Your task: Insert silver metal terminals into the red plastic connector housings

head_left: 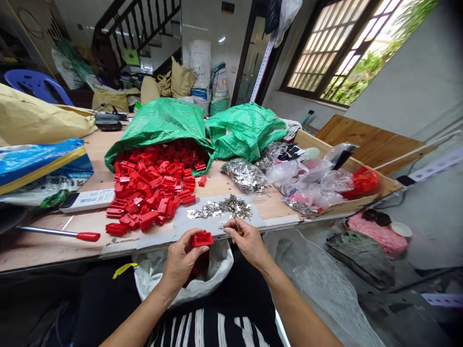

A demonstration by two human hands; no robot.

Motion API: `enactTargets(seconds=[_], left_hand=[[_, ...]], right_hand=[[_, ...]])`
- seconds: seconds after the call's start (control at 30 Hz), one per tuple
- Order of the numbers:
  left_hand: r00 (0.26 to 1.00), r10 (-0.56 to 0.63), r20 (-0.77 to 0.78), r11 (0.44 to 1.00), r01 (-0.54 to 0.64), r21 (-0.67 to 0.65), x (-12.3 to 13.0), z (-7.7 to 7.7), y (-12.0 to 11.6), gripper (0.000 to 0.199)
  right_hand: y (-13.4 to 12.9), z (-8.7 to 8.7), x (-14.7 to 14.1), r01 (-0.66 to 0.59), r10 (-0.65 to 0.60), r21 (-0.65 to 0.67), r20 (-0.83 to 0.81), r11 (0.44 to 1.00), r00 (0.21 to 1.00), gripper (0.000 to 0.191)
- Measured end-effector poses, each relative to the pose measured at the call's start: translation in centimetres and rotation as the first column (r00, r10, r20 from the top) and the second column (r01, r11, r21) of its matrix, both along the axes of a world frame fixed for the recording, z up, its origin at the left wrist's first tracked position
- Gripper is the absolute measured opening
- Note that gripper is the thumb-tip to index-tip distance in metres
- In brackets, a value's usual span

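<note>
Between the thumb and fingers of my left hand [183,255] is a small red plastic housing [202,238], held over the table's front edge. To its right, my right hand [249,241] pinches a slim dark tool with a yellow part [240,233]; the fingers hide most of it, and its exact kind is unclear. The tool is at the near side of a spread of small silvery metal pieces [206,209] on a grey sheet [184,226]. Many more red housings [148,193] spill from a green woven sack [162,115] at the left.
A white sack [155,274] hangs open below my hands. At right are a bag of metal pieces [244,176] and a shallow box [347,205] of plastic bags. A red-tipped lever [87,236] and white device [88,200] lie left. Another green sack [246,127] sits behind.
</note>
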State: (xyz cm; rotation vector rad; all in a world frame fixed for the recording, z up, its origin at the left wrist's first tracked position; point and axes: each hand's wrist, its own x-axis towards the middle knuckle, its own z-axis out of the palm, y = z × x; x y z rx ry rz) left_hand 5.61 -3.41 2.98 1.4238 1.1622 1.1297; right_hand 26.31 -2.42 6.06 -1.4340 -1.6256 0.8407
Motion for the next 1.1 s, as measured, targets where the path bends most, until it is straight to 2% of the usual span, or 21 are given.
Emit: enactTargets(seconds=[0.1,0.27,0.47,0.57,0.7,0.87,0.97,1.1], left_hand=[[0.997,0.046,-0.056,0.998,-0.043,0.051,-1.0,0.1,-0.7,0.035],[0.976,0.116,-0.183,0.973,-0.075,0.218,-1.8,0.6,-1.5,0.031],[0.958,0.133,-0.255,0.930,-0.031,0.365,-1.9,1.0,-2.0,0.030],[0.945,0.169,-0.280,0.890,-0.024,0.456,-1.9,0.8,-2.1,0.029],[0.913,0.249,-0.322,0.830,-0.030,0.556,-2.0,0.4,-2.3,0.029],[0.887,0.308,-0.344,0.832,-0.076,0.550,-2.2,-0.1,-2.5,0.030],[0.885,0.309,-0.349,0.838,-0.080,0.539,-2.1,-0.2,-2.5,0.029],[0.889,0.296,-0.349,0.842,-0.070,0.535,-2.0,-0.1,-2.4,0.029]], right_hand=[[-1.2,1.0,-1.8,-0.076,0.074,0.027,0.059,0.997,0.995,0.015],[-2.2,2.4,-3.8,-0.168,0.152,0.072,0.189,0.983,0.970,0.010],[-2.3,1.9,-4.9,-0.252,0.212,0.104,0.300,0.962,0.930,0.013],[-2.2,1.6,-5.1,-0.274,0.228,0.115,0.311,0.955,0.923,0.013],[-2.0,1.4,-5.2,-0.303,0.278,0.092,0.217,0.948,0.936,0.015],[-1.7,1.2,-4.7,-0.352,0.351,-0.011,-0.058,0.936,0.935,0.018],[-1.5,0.8,-4.2,-0.310,0.293,-0.079,-0.175,0.947,0.940,0.016],[-1.4,0.1,-4.0,-0.243,0.219,-0.127,-0.181,0.962,0.959,0.015]])
